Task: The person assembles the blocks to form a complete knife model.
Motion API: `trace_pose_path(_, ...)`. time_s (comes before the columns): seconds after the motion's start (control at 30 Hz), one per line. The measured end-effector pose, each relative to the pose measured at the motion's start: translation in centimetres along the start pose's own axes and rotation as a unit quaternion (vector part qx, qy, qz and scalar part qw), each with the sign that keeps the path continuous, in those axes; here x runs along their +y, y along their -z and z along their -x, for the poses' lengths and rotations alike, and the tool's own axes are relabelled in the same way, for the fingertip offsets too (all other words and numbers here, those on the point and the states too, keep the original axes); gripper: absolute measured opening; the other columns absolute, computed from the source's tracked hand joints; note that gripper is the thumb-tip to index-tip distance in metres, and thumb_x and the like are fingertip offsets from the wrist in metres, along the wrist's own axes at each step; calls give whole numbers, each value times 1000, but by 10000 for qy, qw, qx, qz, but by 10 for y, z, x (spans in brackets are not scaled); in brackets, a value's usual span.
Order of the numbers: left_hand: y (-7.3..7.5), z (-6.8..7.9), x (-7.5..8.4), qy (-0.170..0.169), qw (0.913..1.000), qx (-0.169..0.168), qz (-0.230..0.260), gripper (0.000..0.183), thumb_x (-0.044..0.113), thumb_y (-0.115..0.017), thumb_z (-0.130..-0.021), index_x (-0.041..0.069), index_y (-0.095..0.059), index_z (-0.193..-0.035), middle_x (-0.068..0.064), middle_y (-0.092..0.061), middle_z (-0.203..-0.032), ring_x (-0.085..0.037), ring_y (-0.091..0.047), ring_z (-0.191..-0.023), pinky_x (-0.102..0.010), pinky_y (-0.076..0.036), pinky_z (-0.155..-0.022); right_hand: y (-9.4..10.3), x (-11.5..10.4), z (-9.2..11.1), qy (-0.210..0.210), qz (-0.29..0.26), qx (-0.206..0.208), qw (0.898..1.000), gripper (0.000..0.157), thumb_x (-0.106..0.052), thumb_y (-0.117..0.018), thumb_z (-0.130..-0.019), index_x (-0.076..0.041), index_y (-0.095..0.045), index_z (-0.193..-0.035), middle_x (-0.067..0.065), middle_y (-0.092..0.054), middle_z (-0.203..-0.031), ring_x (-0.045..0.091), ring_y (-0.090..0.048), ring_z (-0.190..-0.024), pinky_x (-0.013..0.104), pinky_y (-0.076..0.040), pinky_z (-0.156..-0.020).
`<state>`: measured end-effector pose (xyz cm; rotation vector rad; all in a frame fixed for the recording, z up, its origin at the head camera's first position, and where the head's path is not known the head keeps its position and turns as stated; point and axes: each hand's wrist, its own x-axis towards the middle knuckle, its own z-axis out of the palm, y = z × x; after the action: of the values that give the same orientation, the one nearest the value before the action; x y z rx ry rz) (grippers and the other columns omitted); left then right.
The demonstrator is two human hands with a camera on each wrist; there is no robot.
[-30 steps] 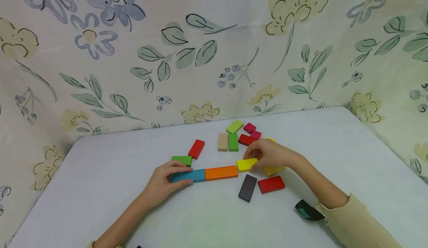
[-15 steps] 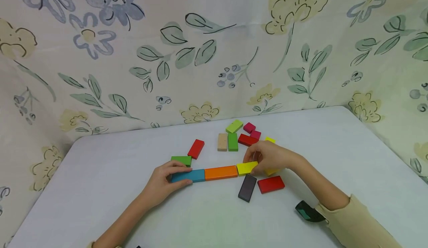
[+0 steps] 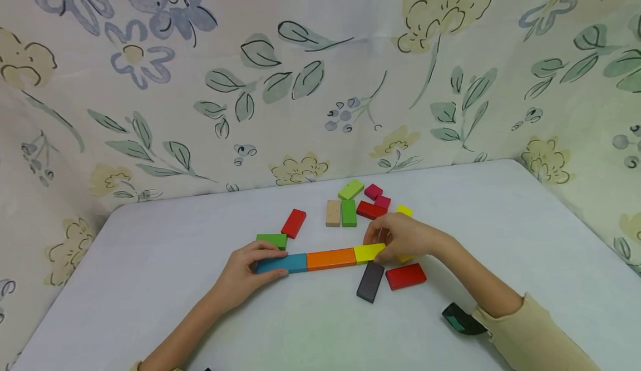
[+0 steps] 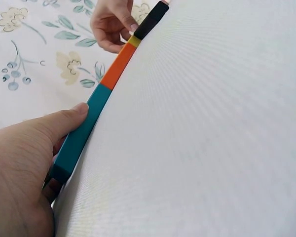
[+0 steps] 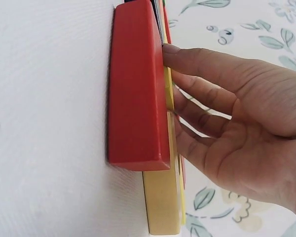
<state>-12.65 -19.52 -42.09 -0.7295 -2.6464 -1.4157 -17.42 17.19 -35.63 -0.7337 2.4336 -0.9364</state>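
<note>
Presently, three blocks are forming one straight row on the white table [image 3: 300,326]: the blue block [image 3: 294,263] is lying at the left, the orange block [image 3: 330,260] is touching it in the middle, and the yellow block [image 3: 366,254] is meeting the orange one at the right. So far, I am judging, these three joints of colour are looking finished, while many other blocks are remaining loose. The dark block [image 3: 370,283] and the red block [image 3: 407,276] are lying near the right end, the green block [image 3: 271,241] is resting just behind the blue one, and the light green block [image 3: 351,189] is lying farther back among others.

The left hand [image 3: 247,271] is holding the blue block's outer end, its fingers spreading only as wide as the block. The right hand [image 3: 403,235] is pinching the yellow block between thumb and fingers; how firmly, I am not able to tell.

Compared with one second ago, the yellow block is now sitting closer to the person and is lining up with the orange one, whereas the left hand and the blue block are keeping practically the same place
</note>
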Motion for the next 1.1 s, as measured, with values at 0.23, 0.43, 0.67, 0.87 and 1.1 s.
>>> trace_pose_path(0.23,0,0,-2,-23,10000,-10,-34,32,17,-88,-87,14,-82,-118,3,-72,-115,-16,-63,-109,-20,-57,-93,-2,1,3,-9,-24,51,10000,27,-6,-85,-86,-8,-73,-111,1,-71,-106,16,-64,-98,29,-60,-84)
trace_pose_path(0.43,0,0,-3,-95,10000,2,-20,31,17,-88,-88,14,-82,-118,3,-72,-114,-14,-62,-108,-20,-57,-90,-4,5,10,83,-210,417,9989,34,-10,-86,-87,-6,-73,-119,5,-71,-114,19,-64,-102,25,-59,-83)
trace_pose_path(0.67,0,1,-2,-26,10000,-3,-42,32,18,-88,-87,14,-82,-118,3,-72,-114,-15,-63,-108,-20,-56,-91,-5,8,27,397,-430,870,9945,39,-13,-86,-88,-3,-72,-123,10,-71,-119,23,-65,-106,25,-60,-88)
trace_pose_path(0.87,1,1,1,25,10000,-30,-33,31,19,-88,-88,14,-82,-118,3,-72,-114,-15,-63,-108,-20,-56,-93,-6,16,46,510,-487,1080,9916,35,-13,-84,-90,-5,-72,-121,7,-72,-118,21,-65,-104,21,-59,-87)
trace_pose_path(1.1,1,1,1,107,9999,-50,-75,30,20,-87,-89,16,-82,-118,5,-72,-114,-15,-62,-109,-21,-55,-91,-6,22,67,392,-540,833,9943,30,-18,-83,-91,-9,-73,-117,-1,-72,-109,16,-63,-95,22,-58,-81)
